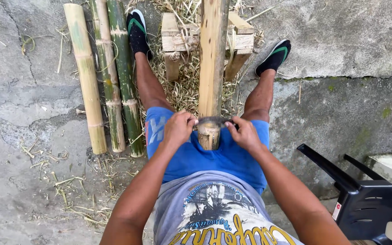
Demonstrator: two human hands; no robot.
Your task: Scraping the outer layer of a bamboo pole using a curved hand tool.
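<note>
I'm seated, looking straight down my lap, and both hands are on a dark curved metal blade (213, 120) laid crosswise over a pale yellow, peeled bamboo pole (213, 63). My left hand (178, 129) has its fingers curled tight around the blade's left end; my right hand (245, 133) is wrapped the same way around the right end, knuckles up, fingers pressed together on the grip. The blade touches the pole just above its cut near end, which sits between my knees over my blue shorts (205, 154). The pole runs away from me, its middle resting on a rough wooden block stand (178, 41) near the far edge of the grey concrete ground (341, 113). A heap of straw-coloured bamboo shavings (182, 90) lies under the pole and around the stand, between my legs. My feet in black slip-on shoes with green trim (138, 31) are planted either side of the stand. Left of my left leg, three unpeeled bamboo lengths (110, 77) lie side by side, touching one another, one yellowish and two greener. More loose shavings scatter toward the near left corner of the ground. At the right edge stands a black plastic chair (364, 204), well apart from my hands.
</note>
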